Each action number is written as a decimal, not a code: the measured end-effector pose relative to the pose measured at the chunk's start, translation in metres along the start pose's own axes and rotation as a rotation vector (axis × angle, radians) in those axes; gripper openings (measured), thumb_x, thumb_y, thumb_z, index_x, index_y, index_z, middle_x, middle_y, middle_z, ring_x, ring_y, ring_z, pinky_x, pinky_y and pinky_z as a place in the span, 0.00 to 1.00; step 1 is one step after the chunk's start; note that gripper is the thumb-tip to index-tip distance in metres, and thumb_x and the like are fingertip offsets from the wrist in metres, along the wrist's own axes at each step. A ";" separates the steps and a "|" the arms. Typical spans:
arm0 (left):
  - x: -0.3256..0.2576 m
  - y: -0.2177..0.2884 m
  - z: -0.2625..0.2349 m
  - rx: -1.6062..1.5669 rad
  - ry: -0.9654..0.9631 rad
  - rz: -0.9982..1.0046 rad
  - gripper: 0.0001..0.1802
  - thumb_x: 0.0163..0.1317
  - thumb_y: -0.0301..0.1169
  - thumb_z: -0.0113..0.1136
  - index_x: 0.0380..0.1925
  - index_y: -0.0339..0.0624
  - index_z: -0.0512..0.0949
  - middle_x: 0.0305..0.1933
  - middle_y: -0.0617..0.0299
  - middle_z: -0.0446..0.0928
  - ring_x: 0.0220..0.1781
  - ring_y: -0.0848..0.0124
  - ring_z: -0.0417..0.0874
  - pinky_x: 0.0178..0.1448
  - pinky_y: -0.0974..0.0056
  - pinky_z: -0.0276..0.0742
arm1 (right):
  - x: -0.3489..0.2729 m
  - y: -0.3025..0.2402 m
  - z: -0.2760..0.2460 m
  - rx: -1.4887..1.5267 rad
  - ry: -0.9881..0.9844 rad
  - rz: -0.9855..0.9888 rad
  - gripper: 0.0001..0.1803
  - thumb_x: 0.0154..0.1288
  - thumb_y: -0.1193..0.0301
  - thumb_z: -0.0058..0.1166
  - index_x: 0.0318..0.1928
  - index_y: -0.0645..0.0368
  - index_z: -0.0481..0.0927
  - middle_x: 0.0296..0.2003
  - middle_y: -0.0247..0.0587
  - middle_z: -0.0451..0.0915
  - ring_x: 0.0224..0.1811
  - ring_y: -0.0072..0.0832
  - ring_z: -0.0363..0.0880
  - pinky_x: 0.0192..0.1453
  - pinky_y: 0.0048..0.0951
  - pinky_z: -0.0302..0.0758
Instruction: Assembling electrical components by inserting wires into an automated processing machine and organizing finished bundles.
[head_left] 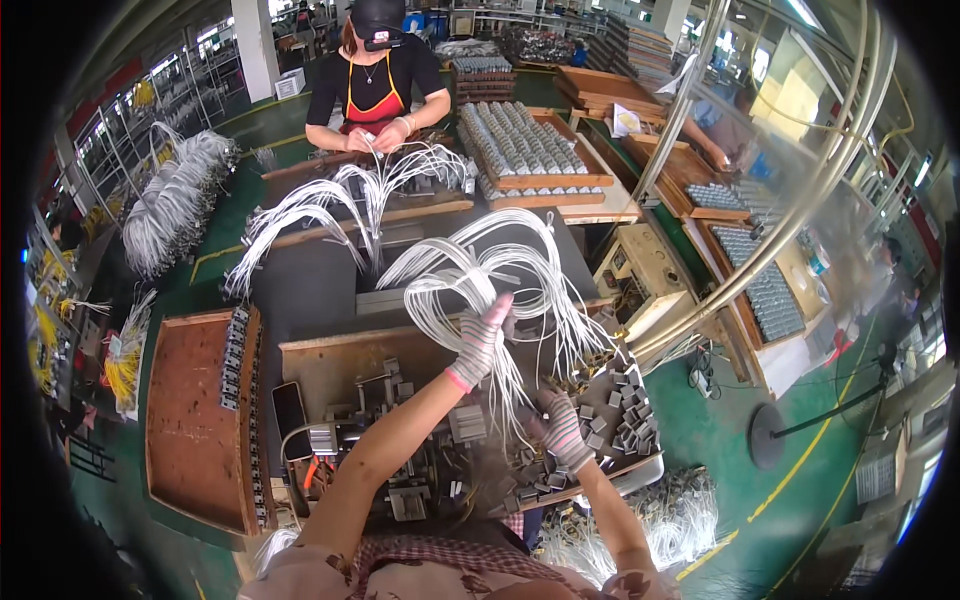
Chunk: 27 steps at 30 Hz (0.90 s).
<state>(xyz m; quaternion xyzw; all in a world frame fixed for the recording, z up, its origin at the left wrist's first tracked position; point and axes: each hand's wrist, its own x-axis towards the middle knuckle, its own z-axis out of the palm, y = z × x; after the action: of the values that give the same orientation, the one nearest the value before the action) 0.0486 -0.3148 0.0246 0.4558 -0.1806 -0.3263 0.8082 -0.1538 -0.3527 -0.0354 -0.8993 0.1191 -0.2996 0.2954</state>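
Observation:
My left hand (pixel 483 345), in a striped knit glove with a pink cuff, is closed round a looped bundle of white cables (pixel 450 265), the thumb pointing up. Its loops arch over the back edge of a wooden tray, and the loose ends (pixel 510 385) hang toward the bench. Lower right, my right hand (pixel 565 430), in a similar glove, is beside those ends with its fingers bent. What it holds, if anything, is hidden. Close to its right lie many small square metal pieces (pixel 625 410). A metal fixture (pixel 410 500) stands on the bench below my left forearm.
A phone (pixel 290 420) and orange-handled pliers (pixel 312 472) lie left of the fixture. Further left is a wooden tray (pixel 195 420) edged with metal parts. Across the bench a person (pixel 375 90) handles white cables (pixel 360 190). A beige box (pixel 645 275) and curved pipes (pixel 800 225) stand right.

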 end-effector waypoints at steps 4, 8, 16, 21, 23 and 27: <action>0.000 -0.003 -0.032 0.063 0.041 0.017 0.16 0.58 0.43 0.69 0.33 0.40 0.81 0.28 0.68 0.78 0.27 0.80 0.76 0.30 0.72 0.70 | 0.017 0.004 0.027 0.037 0.026 0.159 0.03 0.59 0.75 0.56 0.33 0.59 0.76 0.25 0.54 0.76 0.30 0.55 0.73 0.53 0.46 0.73; -0.010 -0.004 -0.042 0.105 -0.124 0.004 0.25 0.57 0.40 0.70 0.47 0.34 0.77 0.40 0.65 0.80 0.35 0.77 0.79 0.39 0.71 0.76 | -0.001 0.033 0.043 0.040 0.116 0.069 0.05 0.61 0.72 0.55 0.36 0.59 0.78 0.26 0.52 0.76 0.30 0.54 0.73 0.48 0.48 0.73; -0.068 -0.022 -0.067 0.804 0.022 0.218 0.21 0.53 0.37 0.70 0.41 0.37 0.75 0.36 0.56 0.77 0.38 0.67 0.78 0.46 0.63 0.75 | 0.007 -0.019 0.012 -0.199 0.175 -0.143 0.09 0.54 0.73 0.61 0.37 0.55 0.77 0.28 0.42 0.78 0.33 0.43 0.75 0.40 0.43 0.71; -0.076 0.024 -0.064 0.679 -0.217 -0.216 0.22 0.60 0.40 0.66 0.45 0.31 0.77 0.32 0.64 0.78 0.29 0.81 0.75 0.35 0.72 0.74 | 0.013 -0.041 -0.011 -0.435 0.119 -0.156 0.08 0.57 0.70 0.62 0.36 0.55 0.77 0.23 0.41 0.76 0.24 0.40 0.74 0.29 0.38 0.70; -0.078 0.015 -0.074 0.696 -0.161 -0.155 0.21 0.61 0.39 0.66 0.45 0.30 0.78 0.31 0.66 0.78 0.27 0.82 0.73 0.33 0.71 0.74 | 0.010 -0.042 -0.016 -0.448 0.091 -0.128 0.09 0.57 0.71 0.62 0.39 0.54 0.79 0.25 0.40 0.78 0.26 0.39 0.76 0.31 0.38 0.71; -0.090 0.042 -0.064 1.383 -0.223 0.120 0.20 0.58 0.43 0.62 0.43 0.38 0.81 0.28 0.54 0.83 0.28 0.63 0.84 0.36 0.61 0.78 | 0.009 -0.063 -0.028 -0.414 0.067 0.044 0.13 0.55 0.74 0.60 0.44 0.53 0.81 0.30 0.42 0.81 0.30 0.42 0.78 0.34 0.39 0.73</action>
<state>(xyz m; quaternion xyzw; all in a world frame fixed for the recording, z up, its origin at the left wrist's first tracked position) 0.0367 -0.1972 0.0274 0.8183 -0.4534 -0.1363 0.3259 -0.1617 -0.3191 0.0246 -0.9276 0.2073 -0.2919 0.1068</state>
